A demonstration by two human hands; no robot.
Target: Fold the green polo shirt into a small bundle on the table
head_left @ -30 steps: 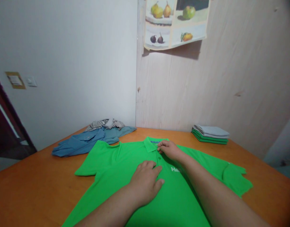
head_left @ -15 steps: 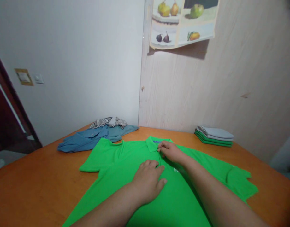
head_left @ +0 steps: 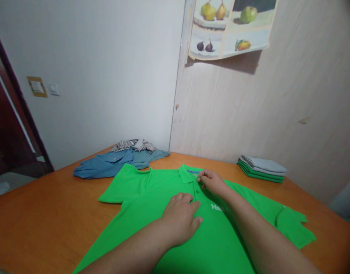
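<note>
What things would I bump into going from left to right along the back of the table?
Blue shirt with a striped cloth on its far end → collar of the green polo shirt → right hand pinching at the collar → stack of folded shirts.

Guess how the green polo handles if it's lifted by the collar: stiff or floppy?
Probably floppy: the green polo lies flat and wrinkled under the left hand. Likely light; the right hand pinches its collar with fingertips. It may slide on the smooth table.
</note>
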